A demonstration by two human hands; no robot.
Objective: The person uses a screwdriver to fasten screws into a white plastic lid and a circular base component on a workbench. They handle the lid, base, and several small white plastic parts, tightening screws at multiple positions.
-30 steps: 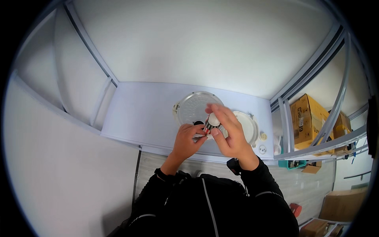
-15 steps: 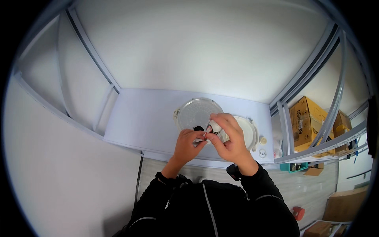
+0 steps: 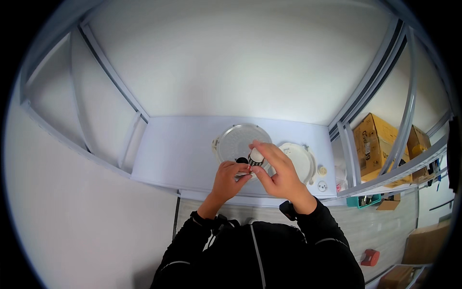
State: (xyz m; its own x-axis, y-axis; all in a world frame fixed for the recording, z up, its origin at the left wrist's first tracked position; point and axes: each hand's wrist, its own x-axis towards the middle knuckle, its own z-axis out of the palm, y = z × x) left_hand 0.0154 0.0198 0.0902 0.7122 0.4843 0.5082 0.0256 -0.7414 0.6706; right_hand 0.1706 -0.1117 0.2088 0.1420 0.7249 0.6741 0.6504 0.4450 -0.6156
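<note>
In my right hand, between thumb and fingers, is a small white-topped cylinder with a dark banded side. My left hand is beside it, thumb and forefinger pinched together on a tiny reddish bit at the cylinder's lower end; what that bit is cannot be made out. A round, see-through disc with a pale rim lies on the table behind my hands. A black round piece shows just above my left fingertips. To the right, partly behind my right hand, lies a white round dish-like part.
At the right end of the white table lie a small cream-coloured round piece and a white disc with holes. Grey frame posts and a white wall enclose the table. Beyond are cardboard boxes, a teal bin and a red object.
The cylinder has turned in my right hand, so its white top and dark banded side show more. The left hand keeps its pinch. The whole view has shifted slightly.
</note>
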